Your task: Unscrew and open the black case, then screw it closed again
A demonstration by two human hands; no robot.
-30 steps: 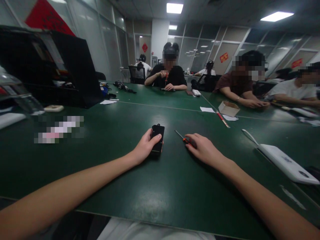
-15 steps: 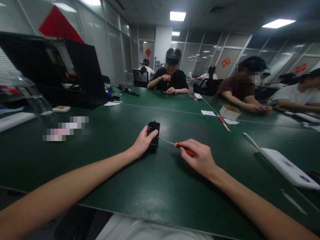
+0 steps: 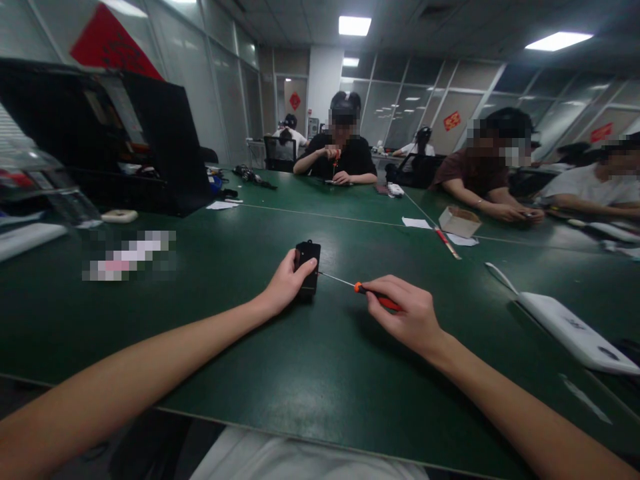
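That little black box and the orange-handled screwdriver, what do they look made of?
The black box, held by the left hand, looks like matte moulded plastic: dull, with rounded corners. The screwdriver in the right hand seems to have a thin, pale metal shaft and a glossy orange handle, probably plastic.

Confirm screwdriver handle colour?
Orange-red handle on the screwdriver, gripped by the right hand; head view shows it.

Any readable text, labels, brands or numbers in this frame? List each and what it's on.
None can be read.
Red paper signs on the glass walls: dark marks, too small and blurred.
Red sign at top left: dark characters, blurred.
Black device held by the left hand: no visible label.
Screwdriver in the right hand: no marking visible.
White flat device at right: small marks, unreadable.
Patch on the green table at left: pixelated.
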